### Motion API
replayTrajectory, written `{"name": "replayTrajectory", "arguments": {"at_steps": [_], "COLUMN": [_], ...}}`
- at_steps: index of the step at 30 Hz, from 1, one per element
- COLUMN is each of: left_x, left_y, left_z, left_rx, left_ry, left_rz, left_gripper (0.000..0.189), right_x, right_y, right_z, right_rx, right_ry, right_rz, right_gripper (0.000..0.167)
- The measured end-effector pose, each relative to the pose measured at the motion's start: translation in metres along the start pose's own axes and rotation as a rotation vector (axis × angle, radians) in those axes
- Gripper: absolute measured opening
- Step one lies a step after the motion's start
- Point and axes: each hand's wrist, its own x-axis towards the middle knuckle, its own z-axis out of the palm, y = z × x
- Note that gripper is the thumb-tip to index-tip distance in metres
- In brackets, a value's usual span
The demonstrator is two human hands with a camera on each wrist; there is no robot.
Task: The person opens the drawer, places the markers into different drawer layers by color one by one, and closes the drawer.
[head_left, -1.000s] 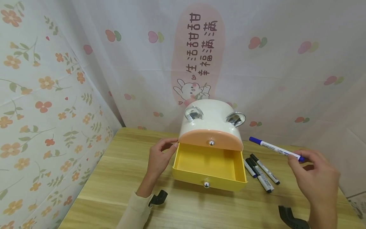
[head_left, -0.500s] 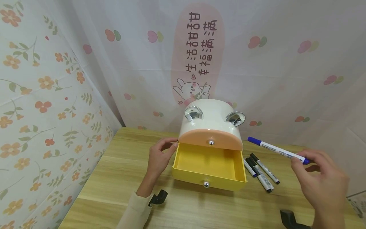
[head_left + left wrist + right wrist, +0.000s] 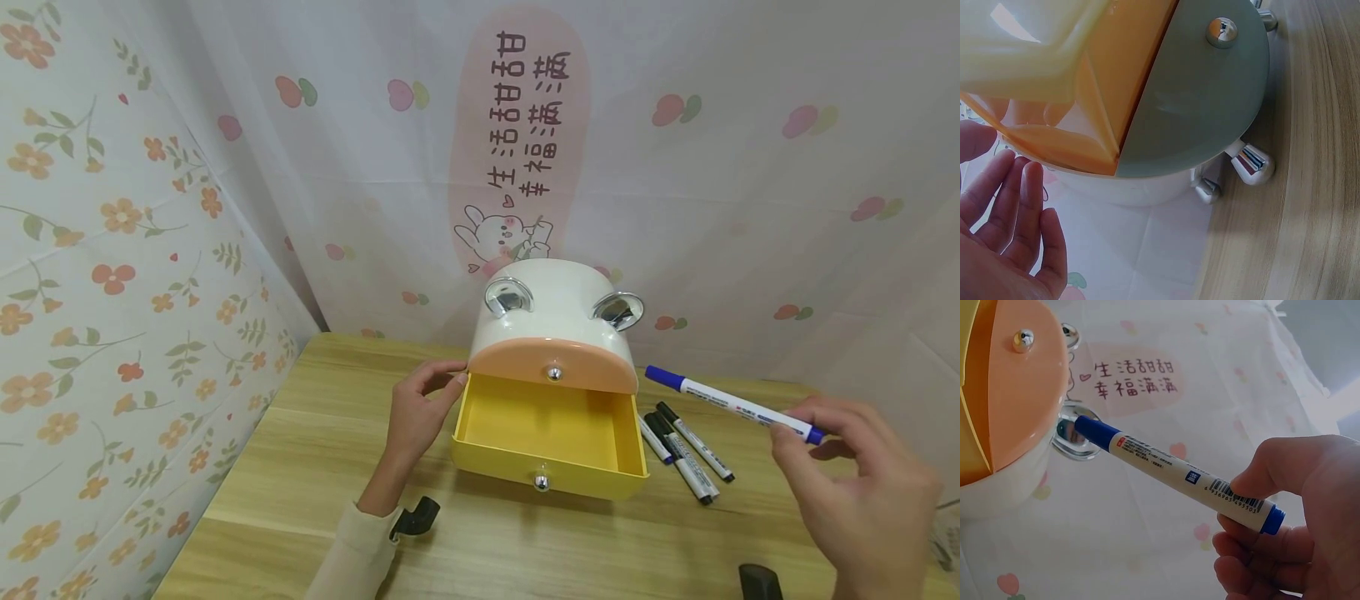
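Note:
A white storage box (image 3: 558, 287) with chrome ears stands at the back of the wooden table, its yellow drawer (image 3: 495, 464) pulled out and empty. My left hand (image 3: 420, 408) touches the box's left side by the drawer's back corner, its fingers extended in the left wrist view. My right hand (image 3: 866, 479) pinches a blue marker (image 3: 723, 400) near one end, between thumb and fingers. The marker's blue cap points left toward the box. Above the drawer, a peach drawer front (image 3: 517, 362) is closed. A grey-green drawer front (image 3: 1191, 106) beneath shows in the left wrist view.
Several markers (image 3: 705, 454) with black or blue caps lie on the table (image 3: 322, 458) right of the drawer. A printed cloth (image 3: 360, 167) hangs behind the box, and a floral cloth (image 3: 112, 292) on the left. Black curved pieces (image 3: 416, 518) sit by the wrists.
My right hand has moved right and slightly down with the blue marker, drawing away from the loose markers. The left hand, box and drawer stay in place.

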Motion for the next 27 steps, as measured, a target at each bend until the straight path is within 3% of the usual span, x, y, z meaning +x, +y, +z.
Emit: {"name": "replayTrajectory", "arguments": {"at_steps": [9,27], "left_x": [0.001,0.0], "left_y": [-0.001,0.001], "left_z": [0.0,0.0], "left_rx": [0.003,0.002], "left_ry": [0.001,-0.003], "left_rz": [0.007,0.012], "left_gripper": [0.017,0.016], "right_x": [-0.002,-0.01], "right_y": [-0.006,0.004], "right_z": [0.007,0.049], "right_rx": [0.084,0.11], "right_ry": [-0.078,-0.21], "right_rz": [-0.13,-0.221], "right_gripper": [0.01,0.027]}}
